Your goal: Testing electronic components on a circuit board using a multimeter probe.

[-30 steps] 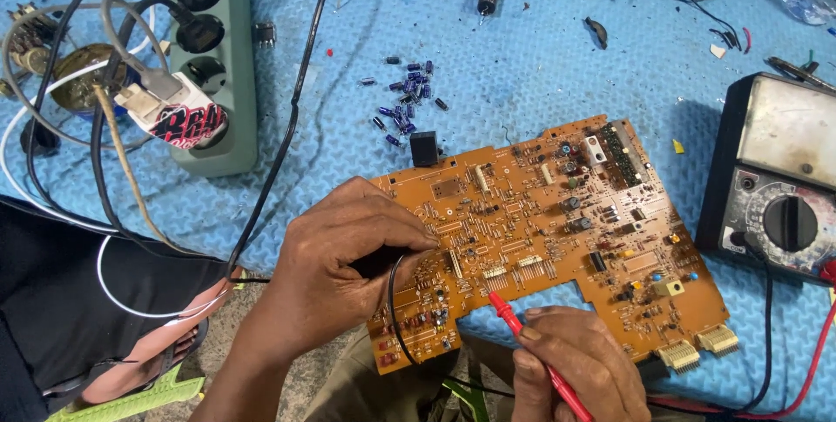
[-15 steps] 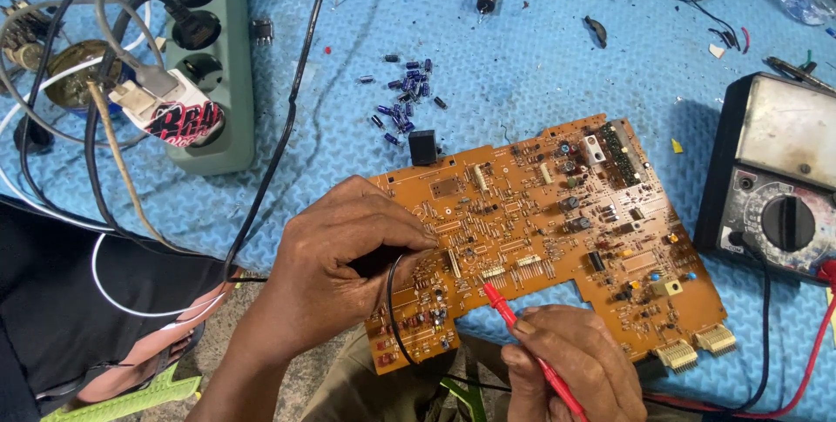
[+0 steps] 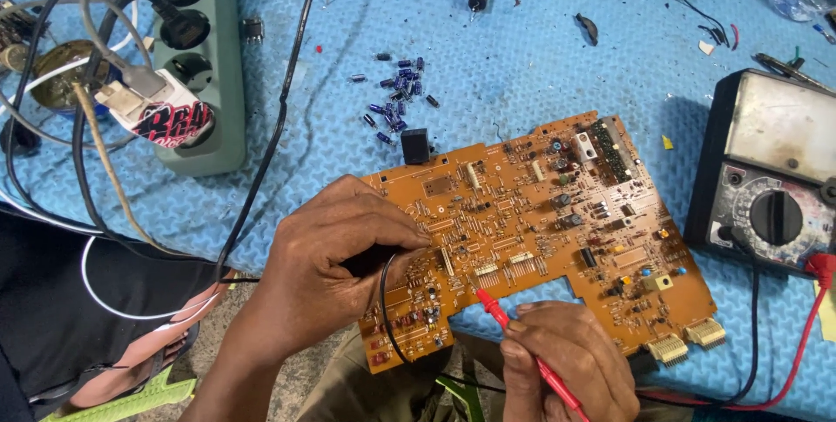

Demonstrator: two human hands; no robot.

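An orange printed circuit board [image 3: 540,230], lying on the blue foam-covered worktop [image 3: 522,65], is pinched by the left hand [image 3: 326,270] with a black probe, while a red probe [image 3: 518,339] is gripped by the right hand [image 3: 570,365].

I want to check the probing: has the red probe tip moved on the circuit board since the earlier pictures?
Yes, slightly. The red probe tip has slid left along the lower edge of the orange circuit board, toward the left hand; the right hand holds it.
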